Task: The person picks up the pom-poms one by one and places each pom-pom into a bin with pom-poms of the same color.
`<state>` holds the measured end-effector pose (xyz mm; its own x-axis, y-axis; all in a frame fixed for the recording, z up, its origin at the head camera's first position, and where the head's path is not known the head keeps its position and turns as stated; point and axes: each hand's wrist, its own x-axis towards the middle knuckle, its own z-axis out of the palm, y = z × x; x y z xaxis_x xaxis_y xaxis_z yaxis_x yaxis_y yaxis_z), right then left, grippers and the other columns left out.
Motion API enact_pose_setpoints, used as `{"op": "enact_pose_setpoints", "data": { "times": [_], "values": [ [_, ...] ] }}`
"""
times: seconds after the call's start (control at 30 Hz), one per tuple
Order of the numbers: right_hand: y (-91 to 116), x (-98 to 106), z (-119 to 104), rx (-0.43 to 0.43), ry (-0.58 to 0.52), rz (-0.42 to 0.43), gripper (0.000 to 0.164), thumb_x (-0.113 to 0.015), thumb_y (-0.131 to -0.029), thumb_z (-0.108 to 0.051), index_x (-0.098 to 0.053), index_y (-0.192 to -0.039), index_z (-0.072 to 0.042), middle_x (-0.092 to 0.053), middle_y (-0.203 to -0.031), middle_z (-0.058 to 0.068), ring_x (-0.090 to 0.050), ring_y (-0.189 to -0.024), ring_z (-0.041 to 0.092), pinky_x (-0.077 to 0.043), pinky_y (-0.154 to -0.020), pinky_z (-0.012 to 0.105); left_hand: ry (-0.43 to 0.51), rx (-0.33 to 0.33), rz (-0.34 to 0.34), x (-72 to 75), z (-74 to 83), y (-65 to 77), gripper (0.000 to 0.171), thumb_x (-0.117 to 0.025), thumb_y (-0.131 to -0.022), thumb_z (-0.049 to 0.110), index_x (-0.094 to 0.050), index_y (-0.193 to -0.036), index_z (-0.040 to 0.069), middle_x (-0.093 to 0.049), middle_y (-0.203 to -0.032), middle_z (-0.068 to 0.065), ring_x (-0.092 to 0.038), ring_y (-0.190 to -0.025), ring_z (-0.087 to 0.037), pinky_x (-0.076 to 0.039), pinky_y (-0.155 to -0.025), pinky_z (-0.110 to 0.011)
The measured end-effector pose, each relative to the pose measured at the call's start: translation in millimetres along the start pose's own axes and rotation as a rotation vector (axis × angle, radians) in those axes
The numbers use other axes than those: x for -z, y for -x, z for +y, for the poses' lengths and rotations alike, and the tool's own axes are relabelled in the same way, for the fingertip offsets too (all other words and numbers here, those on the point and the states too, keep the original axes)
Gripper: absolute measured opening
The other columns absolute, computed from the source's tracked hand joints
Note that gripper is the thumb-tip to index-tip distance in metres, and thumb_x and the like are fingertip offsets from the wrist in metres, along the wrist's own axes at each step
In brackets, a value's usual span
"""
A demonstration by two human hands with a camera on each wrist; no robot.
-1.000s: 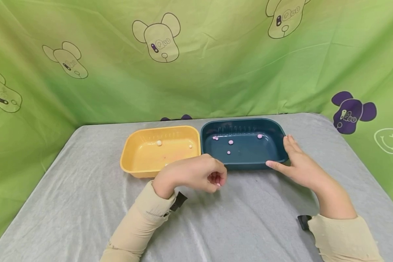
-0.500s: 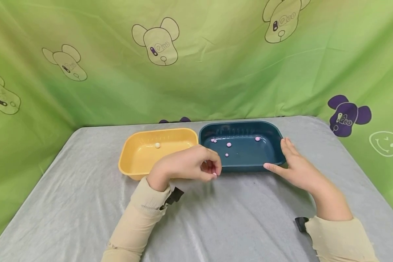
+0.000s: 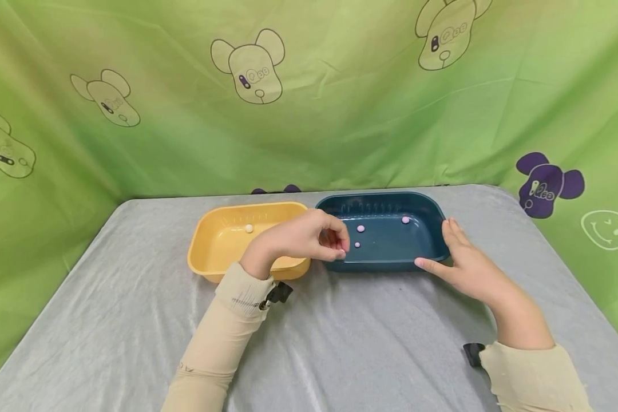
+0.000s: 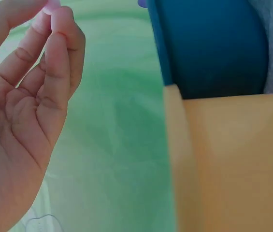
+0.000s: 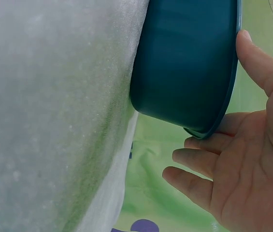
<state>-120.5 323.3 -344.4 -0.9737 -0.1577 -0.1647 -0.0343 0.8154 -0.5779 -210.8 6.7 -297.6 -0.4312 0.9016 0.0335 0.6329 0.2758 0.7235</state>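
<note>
My left hand [image 3: 309,236] is raised above the place where the yellow basin [image 3: 198,252] and the dark blue basin [image 3: 381,266] meet. Its thumb and fingertips pinch a small pink ball [image 4: 51,6], partly cut off at the top of the left wrist view. Flat at the blue basin's right end, my right hand [image 3: 474,269] touches the rim with its thumb in front and straight fingers along the side. Inside the blue basin lie a larger pink ball [image 3: 360,228], a small one [image 3: 357,245] and another pink ball [image 3: 405,220] at the back.
A white ball [image 3: 249,228] lies in the yellow basin, whose right part is hidden behind my left hand. Both basins stand side by side on a grey cloth-covered table [image 3: 134,320]. A green printed curtain [image 3: 340,131] hangs behind and at the sides.
My left hand has risen and moved forward from the basins' front edge to over their meeting rims, now covering the small pink balls at the blue basin's left. My right hand stays at the rim.
</note>
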Motion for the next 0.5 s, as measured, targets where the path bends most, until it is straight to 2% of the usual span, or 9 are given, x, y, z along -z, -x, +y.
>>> {"op": "enact_pose_setpoints", "data": {
  "times": [0.17,0.5],
  "values": [
    [0,0,1,-0.007,-0.003,-0.004,0.109,-0.057,-0.096,-0.054,0.014,-0.153,0.005,0.025,-0.158,0.026,0.013,-0.148,0.049,-0.005,-0.115,0.071,0.004,0.012,0.039,2.5,-6.7,-8.5,0.004,-0.066,-0.09,0.006,-0.07,-0.092,0.005,-0.069,-0.086,-0.002,-0.062,-0.076,-0.009,-0.055,-0.074,-0.021],
    [0,0,0,-0.005,-0.003,-0.008,0.109,-0.057,-0.096,-0.054,0.014,-0.153,0.004,0.025,-0.159,0.026,0.014,-0.149,0.049,-0.005,-0.115,0.072,-0.082,-0.01,0.157,2.5,-7.6,-23.2,0.005,-0.067,-0.091,0.007,-0.071,-0.092,0.006,-0.071,-0.09,-0.003,-0.062,-0.078,-0.009,-0.055,-0.073,-0.019]
  ]
}}
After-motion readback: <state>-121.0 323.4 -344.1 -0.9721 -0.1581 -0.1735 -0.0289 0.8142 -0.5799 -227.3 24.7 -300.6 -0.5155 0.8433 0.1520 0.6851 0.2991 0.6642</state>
